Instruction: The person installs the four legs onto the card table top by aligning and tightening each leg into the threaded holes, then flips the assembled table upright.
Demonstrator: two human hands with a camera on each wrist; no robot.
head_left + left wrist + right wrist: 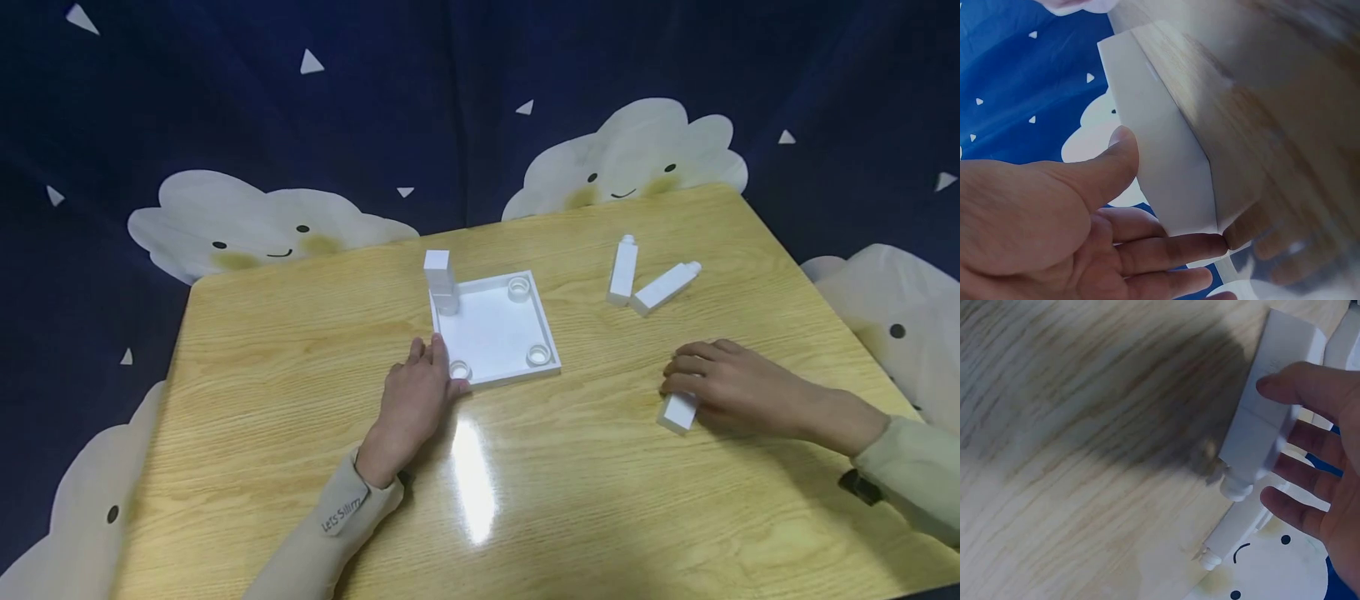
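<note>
While the left hand (412,400) rests flat against the white plate (495,329), the right hand (723,385) grips a white peg (677,412).

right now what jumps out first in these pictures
A white square plate sits mid-table with one white post standing on its far left corner; the left hand rests at its near left corner. The right hand covers a white block nearer the right edge, and two more blocks lie beyond it.
</note>
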